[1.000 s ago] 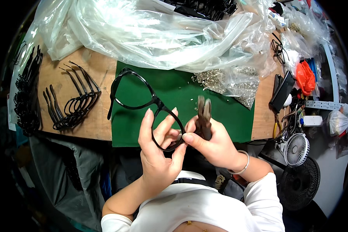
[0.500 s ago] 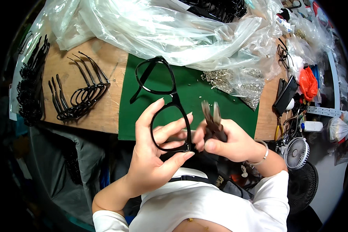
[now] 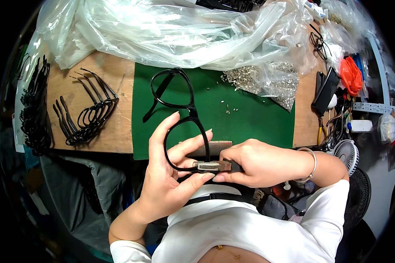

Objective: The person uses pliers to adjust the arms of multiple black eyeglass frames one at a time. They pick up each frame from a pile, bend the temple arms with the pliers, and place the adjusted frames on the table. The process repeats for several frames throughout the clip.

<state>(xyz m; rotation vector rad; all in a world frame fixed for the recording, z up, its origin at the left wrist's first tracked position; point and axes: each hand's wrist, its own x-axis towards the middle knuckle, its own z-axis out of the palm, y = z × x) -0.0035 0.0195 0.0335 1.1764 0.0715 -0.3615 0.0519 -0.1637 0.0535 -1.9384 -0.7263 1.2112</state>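
Black eyeglass frame (image 3: 192, 112) in left hand (image 3: 163, 186), pliers (image 3: 210, 166) in right hand (image 3: 261, 162).
Frame located above the near part of the green mat (image 3: 252, 125); left index and middle fingers spread at its nearer rim, thumb beside its near end. Right fingers curled around the pliers, handles mostly hidden; jaws at the frame's near end, grip on it cannot be confirmed.

White short-sleeved top (image 3: 241, 219), silver-coloured bangle (image 3: 314, 163) on right wrist, thin gold-coloured necklace (image 3: 227, 250)
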